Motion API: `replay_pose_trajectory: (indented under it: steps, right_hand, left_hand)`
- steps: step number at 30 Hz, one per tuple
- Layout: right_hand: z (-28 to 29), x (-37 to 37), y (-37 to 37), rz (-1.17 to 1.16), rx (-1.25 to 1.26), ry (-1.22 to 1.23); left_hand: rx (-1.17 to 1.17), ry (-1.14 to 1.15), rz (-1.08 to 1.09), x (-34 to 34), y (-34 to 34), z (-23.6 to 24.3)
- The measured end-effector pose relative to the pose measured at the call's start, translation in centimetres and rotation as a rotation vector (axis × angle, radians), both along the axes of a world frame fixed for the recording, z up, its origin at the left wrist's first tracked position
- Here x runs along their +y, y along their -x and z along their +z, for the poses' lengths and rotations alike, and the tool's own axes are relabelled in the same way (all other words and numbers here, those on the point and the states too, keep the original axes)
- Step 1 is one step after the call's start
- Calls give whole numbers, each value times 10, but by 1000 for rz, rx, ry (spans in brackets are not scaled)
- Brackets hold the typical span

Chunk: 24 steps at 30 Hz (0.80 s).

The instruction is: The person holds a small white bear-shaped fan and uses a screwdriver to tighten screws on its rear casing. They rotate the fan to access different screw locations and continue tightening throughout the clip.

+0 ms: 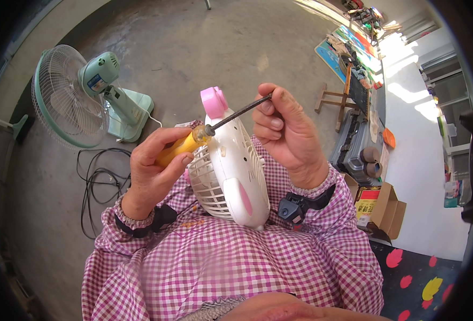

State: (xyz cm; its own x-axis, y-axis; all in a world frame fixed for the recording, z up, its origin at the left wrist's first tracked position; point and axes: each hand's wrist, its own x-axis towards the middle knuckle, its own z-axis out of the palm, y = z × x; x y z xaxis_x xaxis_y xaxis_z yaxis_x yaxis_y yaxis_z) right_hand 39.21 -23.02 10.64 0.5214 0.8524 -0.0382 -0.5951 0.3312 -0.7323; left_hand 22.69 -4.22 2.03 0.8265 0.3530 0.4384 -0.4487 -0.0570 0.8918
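Note:
My left hand (159, 160) is wrapped round the yellow handle of a screwdriver (236, 115). Its dark shaft slants up to the right. At the tip, the thumb and forefinger of my right hand (287, 117) pinch together; whether a small part sits there too is hidden. Below the shaft, a small white fan (231, 166) rests on its side in my lap, against the checked smock. It has a slatted grille on the left, a rabbit-like face with pink-lined ear on the right, and a pink piece (213, 101) at its upper end.
A pale green table fan (94, 80) stands on the concrete floor at the left. Near it lies a coiled black cable (94, 179). At the right are a grey toolbox (351, 152), an open cardboard box (389, 211), a wooden stool (343, 99) and assorted clutter.

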Motion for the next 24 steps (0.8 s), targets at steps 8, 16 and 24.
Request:
replay_pose_trajectory:
  steps: [8, 16, 24]
  right_hand:
    - [0, 5, 6, -71, -27, 23]
    - [-6, 8, 9, -147, -227, -9]
    - [-6, 12, 11, -174, -217, 65]
  left_hand:
    - [47, -75, 10, 4, 6, 3]
    - [-128, -566, 428, -6, 8, 15]
    - [27, -326, 192, -3, 10, 8]
